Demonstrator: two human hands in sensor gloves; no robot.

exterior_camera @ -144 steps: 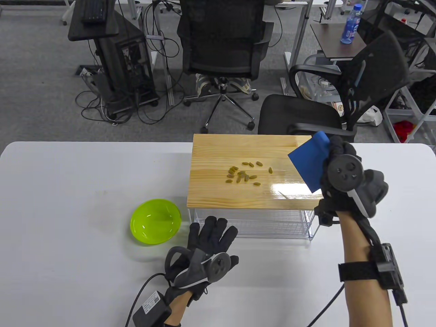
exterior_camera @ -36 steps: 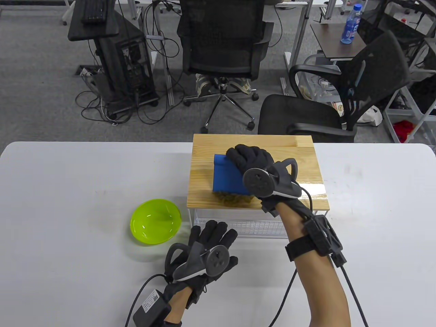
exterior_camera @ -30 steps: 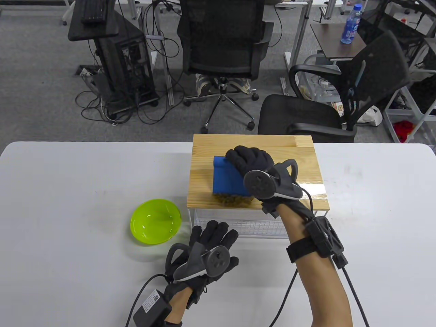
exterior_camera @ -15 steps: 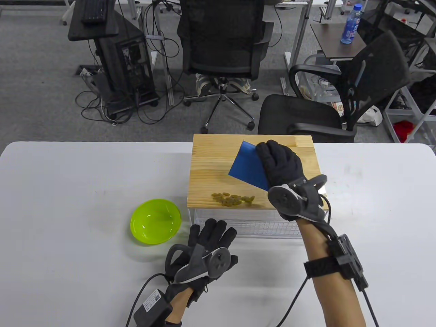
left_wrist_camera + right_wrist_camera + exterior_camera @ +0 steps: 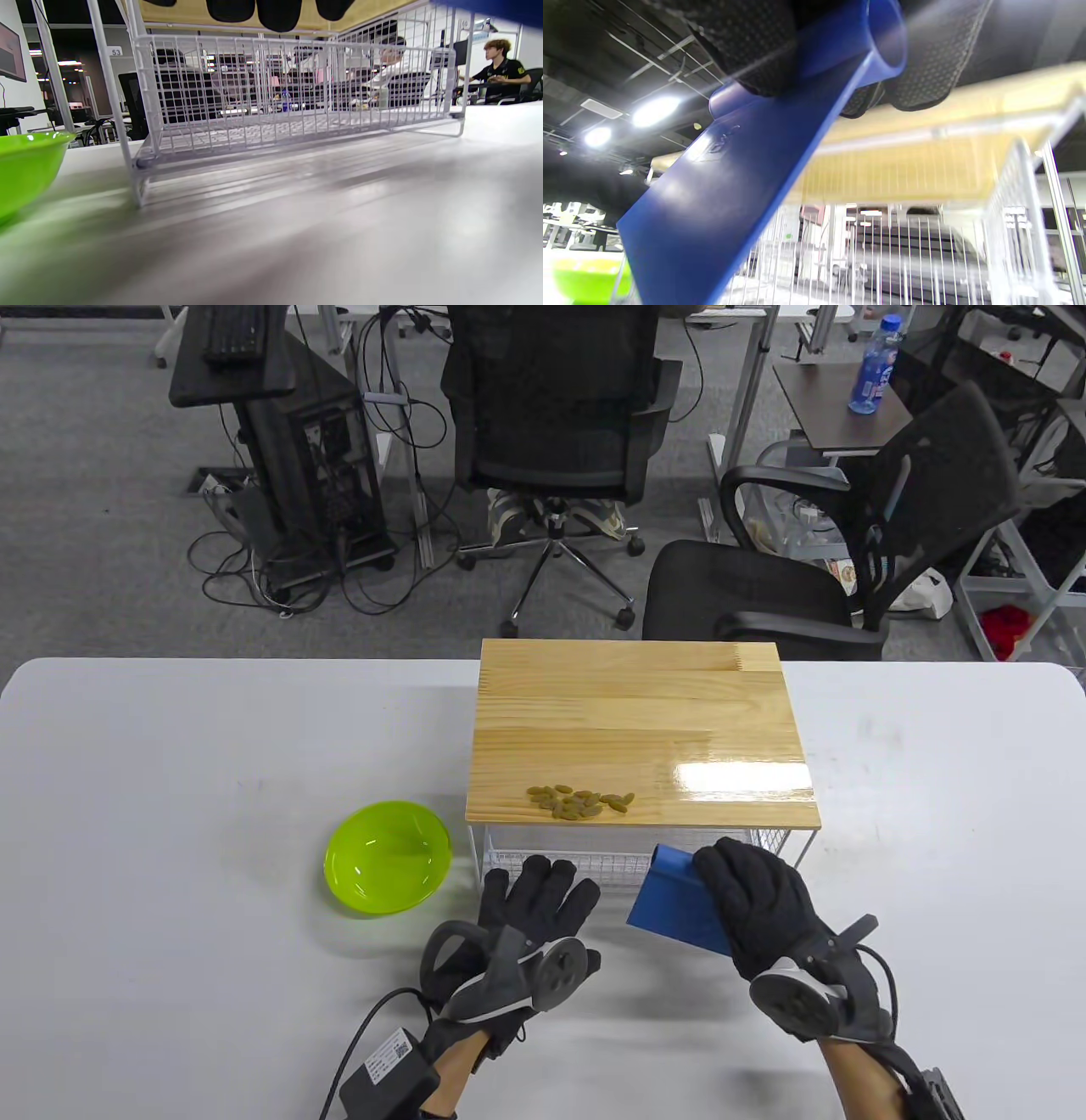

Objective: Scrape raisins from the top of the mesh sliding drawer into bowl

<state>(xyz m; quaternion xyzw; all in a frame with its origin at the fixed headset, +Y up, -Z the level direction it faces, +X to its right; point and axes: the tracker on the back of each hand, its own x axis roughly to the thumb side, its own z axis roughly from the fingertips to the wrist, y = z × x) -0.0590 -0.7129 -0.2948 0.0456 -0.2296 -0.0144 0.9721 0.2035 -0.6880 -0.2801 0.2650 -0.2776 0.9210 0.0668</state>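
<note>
Several greenish raisins (image 5: 582, 802) lie in a tight pile near the front edge of the wooden top (image 5: 636, 704) of the white mesh drawer (image 5: 628, 861). The lime green bowl (image 5: 388, 856) sits on the table to the drawer's front left and holds nothing. My right hand (image 5: 759, 908) grips a blue scraper (image 5: 674, 903) low over the table, in front of the drawer. In the right wrist view the scraper (image 5: 725, 186) slants down from my fingertips (image 5: 755, 46). My left hand (image 5: 534, 912) lies flat with straight fingers, just before the drawer's front.
The white table (image 5: 170, 746) stretches wide to the left and right of the drawer. Black office chairs (image 5: 551, 407) stand on the floor beyond the table's far edge. In the left wrist view the bowl (image 5: 25, 169) shows at the left, the mesh drawer (image 5: 292, 93) straight ahead.
My right hand swept the scattered raisins into a pile at the top's front edge, then lifted off and drew back with the scraper down before the drawer. The left hand barely moved.
</note>
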